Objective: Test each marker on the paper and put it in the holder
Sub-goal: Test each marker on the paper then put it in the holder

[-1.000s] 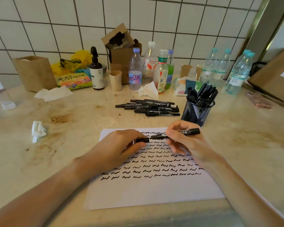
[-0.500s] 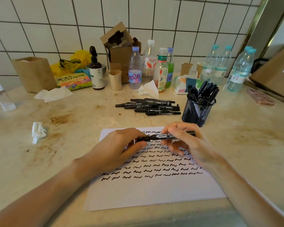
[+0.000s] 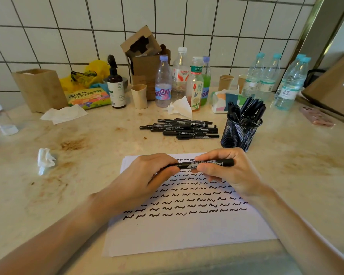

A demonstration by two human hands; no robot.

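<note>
1. The left hand (image 3: 145,175) is pinching the left end of a black marker (image 3: 205,163), its grip clamped on it.
2. The right hand (image 3: 228,171) is clamping its grip round the marker's barrel.
3. The marker is lying level above the far edge of the scribbled paper (image 3: 187,231).
4. The mesh holder (image 3: 239,135) is standing just beyond, right of the loose markers (image 3: 181,129) on the table (image 3: 83,155).

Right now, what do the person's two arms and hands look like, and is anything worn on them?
Both forearms are bare as far as the frame shows: no sleeves reach into view. The left hand and the right hand wear no gloves, and no watch, bracelet or ring shows on the visible sides. The fingernails look short and unpainted.
</note>
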